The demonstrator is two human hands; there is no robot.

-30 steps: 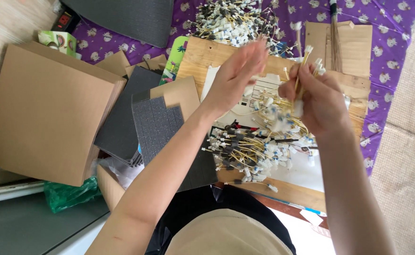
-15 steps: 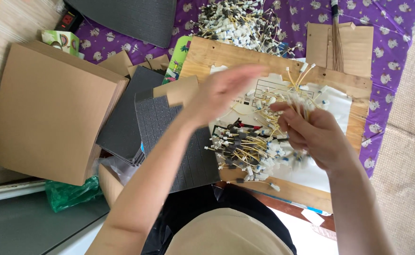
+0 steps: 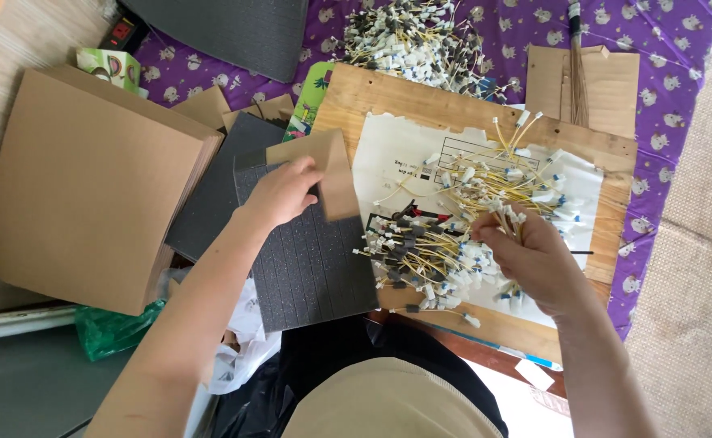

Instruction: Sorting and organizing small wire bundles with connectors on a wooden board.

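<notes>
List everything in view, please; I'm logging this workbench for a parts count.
wooden board: one, tan, centre, under the paper
paper sheet: one, white, on the board
wire pieces: many, yellow with white ends, on the paper
far wire heap: one, top centre
foam sheet: one, dark grey, gridded, beside the board
cardboard stack: one, brown, left
cloth: purple, patterned, underneath
left hand: on the foam sheet, by a cardboard piece
right hand: pinching wire pieces
</notes>
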